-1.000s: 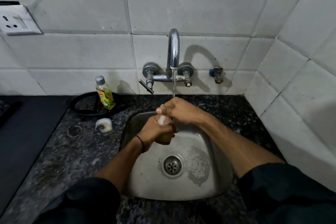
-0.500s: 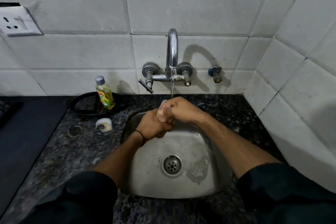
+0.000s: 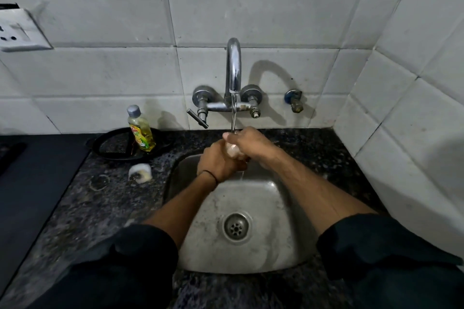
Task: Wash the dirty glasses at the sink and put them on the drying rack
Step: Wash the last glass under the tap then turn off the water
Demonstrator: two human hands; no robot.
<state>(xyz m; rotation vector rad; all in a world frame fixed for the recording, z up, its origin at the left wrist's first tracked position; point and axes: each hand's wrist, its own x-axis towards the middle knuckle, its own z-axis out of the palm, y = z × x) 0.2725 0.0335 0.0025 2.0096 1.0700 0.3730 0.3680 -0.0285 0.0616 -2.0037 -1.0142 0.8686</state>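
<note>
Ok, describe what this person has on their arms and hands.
Dark, loose fabric covers the upper part of both arms: left sleeve, right sleeve; forearms are uncovered. A thin black band circles the left wrist. The left hand and right hand wear no gloves.

Dim, with light falling from the upper left: the tap [image 3: 233, 68] and the bottle [image 3: 141, 133] throw soft shadows rightward on the tiles [image 3: 251, 7]. A glare streak marks the top tiles, and the tap's curve shines. The tabletop [image 3: 100, 203] and sleeves [image 3: 125, 271] fall near black. Tile lines bow toward the edges. The left hand [image 3: 218, 163], right hand [image 3: 248, 143] and glass [image 3: 232, 150] between them are smeared by motion; the sink [image 3: 276, 208] gleams dully.
</note>
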